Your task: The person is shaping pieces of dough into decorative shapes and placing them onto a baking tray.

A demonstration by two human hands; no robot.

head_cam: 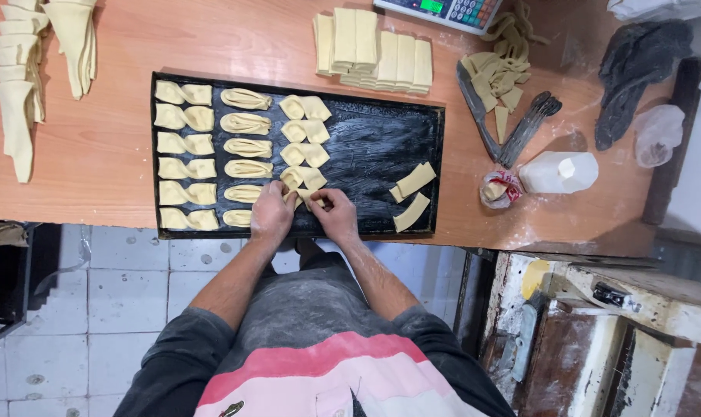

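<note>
Orange table held a black tray [381, 147]: three columns shaped; both hands, left [272, 214] and right [336, 215], pinched dough [308, 199] at its near edge, two strips [412, 195] left.

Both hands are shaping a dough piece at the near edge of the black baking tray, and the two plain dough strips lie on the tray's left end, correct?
Not quite. In the head view the two plain dough strips lie at the right end of the black baking tray, not the left. The rest holds: left hand and right hand work a dough piece at the near edge.
</note>
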